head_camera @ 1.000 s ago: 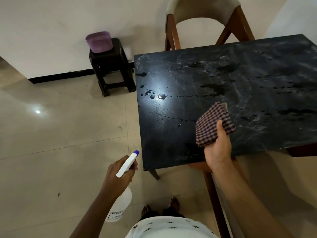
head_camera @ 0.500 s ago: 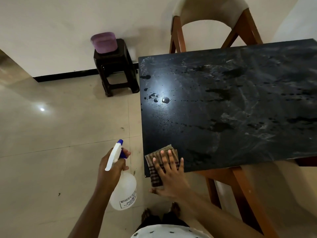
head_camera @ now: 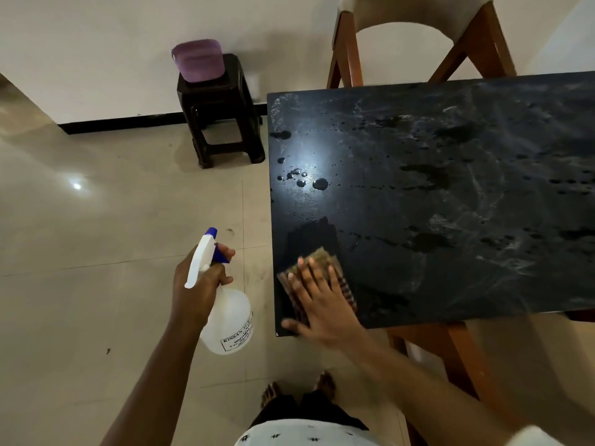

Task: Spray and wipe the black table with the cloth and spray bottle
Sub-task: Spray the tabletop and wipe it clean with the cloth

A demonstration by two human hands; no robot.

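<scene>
cloth [head_camera: 335, 268] lies flat at the desk's [head_camera: 450, 194] near left corner, and i see my right hand [head_camera: 317, 304] pressed on it, fingers spread, thumb at the near edge. my left hand [head_camera: 196, 284] is off the desk's left edge over the floor, grip closed round the neck of the bottle [head_camera: 228, 323], one finger on the blue trigger, nozzle tilted up and away. droplets and wet smears cover the desk top, with bigger drops near the left edge. a chair [head_camera: 415, 33] stands at the far edge.
</scene>
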